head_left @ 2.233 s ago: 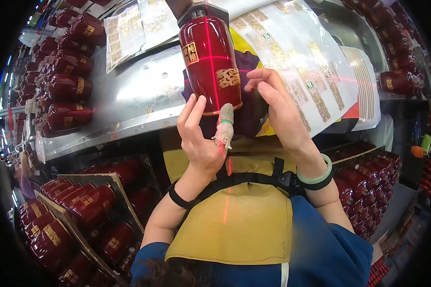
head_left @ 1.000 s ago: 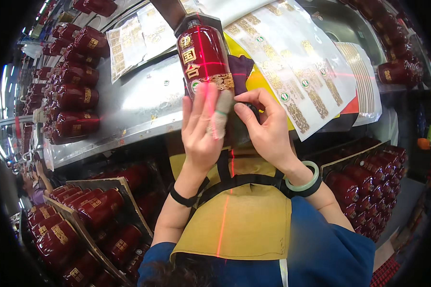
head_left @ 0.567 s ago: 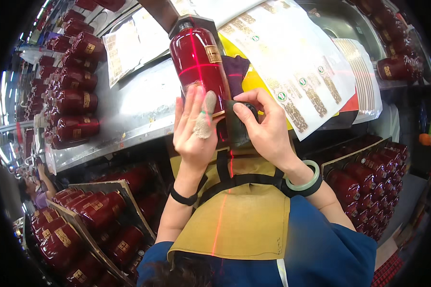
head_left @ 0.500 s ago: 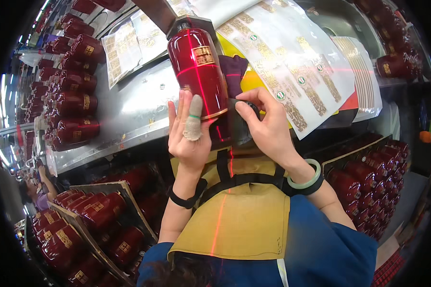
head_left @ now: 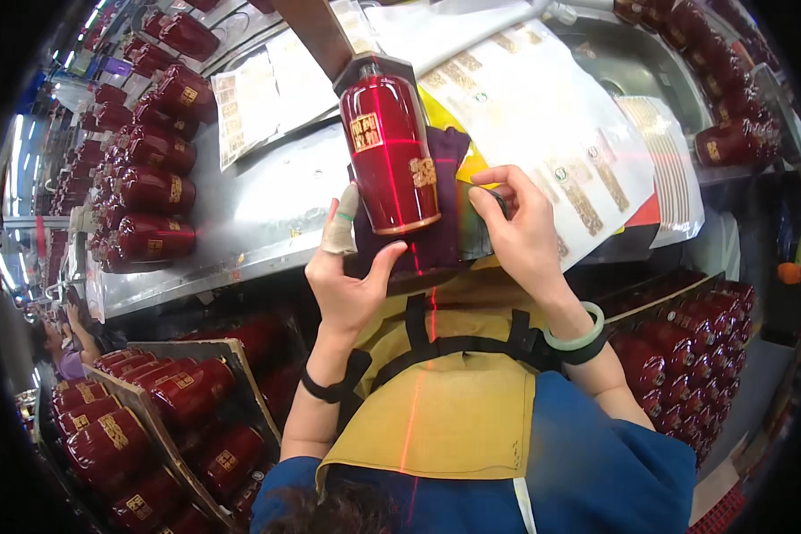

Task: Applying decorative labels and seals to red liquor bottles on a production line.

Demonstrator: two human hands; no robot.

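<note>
A glossy dark red bottle (head_left: 390, 178) lies with its neck in a dark angular holder (head_left: 372, 69) and its base toward me. Two gold decals show on it, one on the left near the neck, the other lower right. Under it is a dark purple cloth (head_left: 449, 151). My left hand (head_left: 343, 280) is open at the bottle's lower left, thumb apart below the base, index finger in a fabric cot along its side; whether it touches is unclear. Right of the bottle, my right hand (head_left: 518, 231) pinches a small black flat piece (head_left: 495, 204), mostly hidden by the fingers.
Decal sheets (head_left: 543, 116) lie on the metal bench right of the bottle, and more sheets (head_left: 245, 111) at its left. Red bottles (head_left: 156, 189) stand in rows on the left. Crates of bottles (head_left: 182, 392) flank me below. A brown bar (head_left: 316, 36) reaches the holder.
The bottle has turned: its upper gold decal moved from right to left, and a second decal now shows. My left hand has come off its front to the lower left. The right still pinches the black piece.
</note>
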